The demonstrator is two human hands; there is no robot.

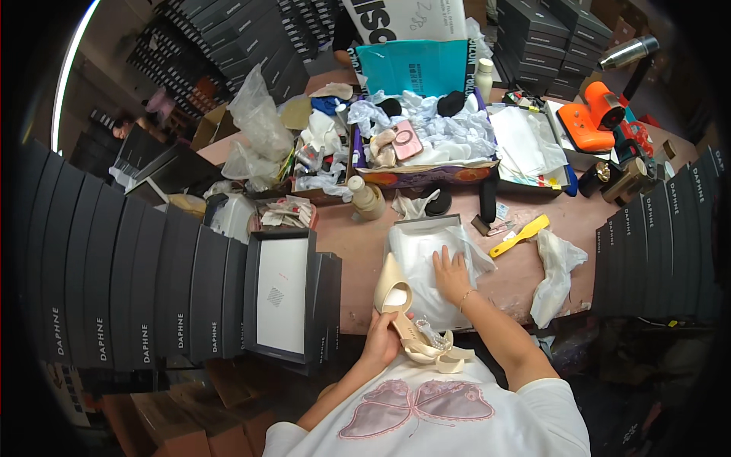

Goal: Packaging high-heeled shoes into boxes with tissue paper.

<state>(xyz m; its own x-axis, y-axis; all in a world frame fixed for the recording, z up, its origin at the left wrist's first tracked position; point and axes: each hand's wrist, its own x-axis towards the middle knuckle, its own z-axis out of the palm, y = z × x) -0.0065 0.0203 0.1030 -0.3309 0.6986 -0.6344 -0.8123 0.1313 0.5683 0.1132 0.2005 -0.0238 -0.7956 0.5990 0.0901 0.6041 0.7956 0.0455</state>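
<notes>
My left hand (380, 340) is closed around the middle of a cream pointed-toe shoe (391, 274) with a strap and a sparkling ornament. The shoe is held tilted, toe away from me, over the near left side of an open shoebox (429, 222). White tissue paper (423, 259) lines the box and spills over its right side. My right hand (451, 277) lies on this paper with its fingers spread, holding nothing. What lies under the paper is hidden.
Stacked dark shoeboxes (137, 266) wall the left, with an upright white-lined box lid or tray (282, 293) beside them; more boxes (659, 244) stand right. A yellow handled tool (520, 236) and crumpled white wrapping (560, 278) lie to the right. Behind are a bottle (368, 201) and a paper-filled carton (426, 177).
</notes>
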